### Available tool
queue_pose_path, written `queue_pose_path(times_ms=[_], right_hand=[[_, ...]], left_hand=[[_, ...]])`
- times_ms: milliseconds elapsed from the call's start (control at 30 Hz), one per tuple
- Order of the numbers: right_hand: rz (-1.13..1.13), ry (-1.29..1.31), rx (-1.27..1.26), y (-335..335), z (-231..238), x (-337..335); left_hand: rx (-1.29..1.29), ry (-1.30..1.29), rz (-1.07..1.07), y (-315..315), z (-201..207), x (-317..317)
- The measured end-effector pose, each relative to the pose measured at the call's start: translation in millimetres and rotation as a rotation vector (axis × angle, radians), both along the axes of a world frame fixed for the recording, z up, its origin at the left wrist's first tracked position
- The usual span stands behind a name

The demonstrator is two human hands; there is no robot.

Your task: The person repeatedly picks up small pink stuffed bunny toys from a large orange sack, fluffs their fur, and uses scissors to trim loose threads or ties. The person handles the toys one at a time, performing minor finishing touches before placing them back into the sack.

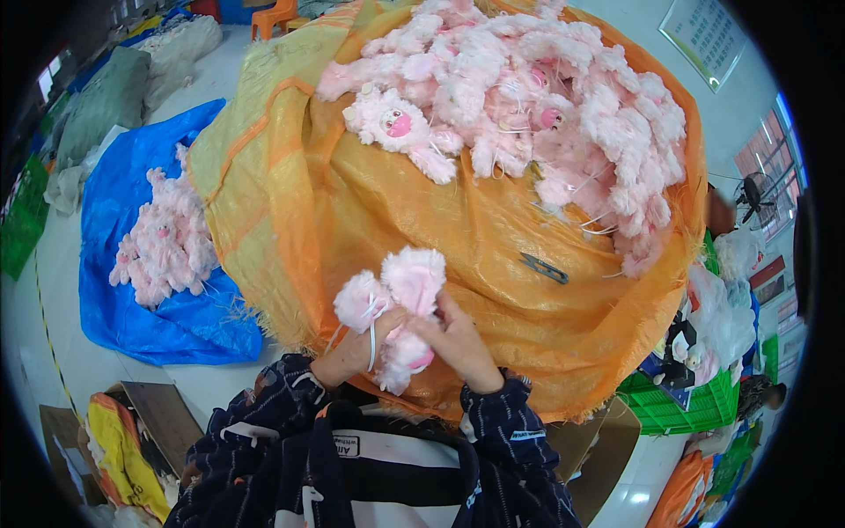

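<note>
A fluffy pink plush toy (414,280) is held between both hands over the near edge of the orange woven sheet (422,220). My left hand (356,350) wraps around its left side, and a white string hangs by the fingers. My right hand (462,343) grips the toy from the right, fingers pressed into the fur. Part of the toy's pink snout shows under my hands. Right of the toy, a pair of dark thread snips (544,267) lies on the sheet, untouched.
A large heap of pink plush toys (607,114) with loose white strings covers the sheet's far side. On the floor at left, more plush toys (167,238) lie on a blue sheet (114,299). A green crate (695,409) stands at right, cardboard boxes (158,414) at lower left.
</note>
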State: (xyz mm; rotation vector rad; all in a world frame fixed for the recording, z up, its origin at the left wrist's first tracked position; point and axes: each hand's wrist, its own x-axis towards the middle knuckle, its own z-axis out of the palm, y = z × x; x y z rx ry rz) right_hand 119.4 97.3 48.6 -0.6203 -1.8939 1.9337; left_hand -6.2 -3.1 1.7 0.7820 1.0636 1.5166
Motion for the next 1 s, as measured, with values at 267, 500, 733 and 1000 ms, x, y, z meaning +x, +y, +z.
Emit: queue_pose_path(times_ms=[267,500,733,1000], right_hand=[[-0.253,0.028,-0.036,-8,-14,-4],[-0.493,0.274,-0.273,-10,-2,-9],[-0.568,0.421,-0.47,-10,-5,-10],[-0.614,0.349,-0.342,-18,-10,-9]], left_hand=[[0.095,0.285,0.235,-10,23,-7],[0.359,0.283,-0.039,-12,44,2],[0.161,0.378,-0.113,-7,20,2],[-0.048,0.205,-0.14,-7,29,3]])
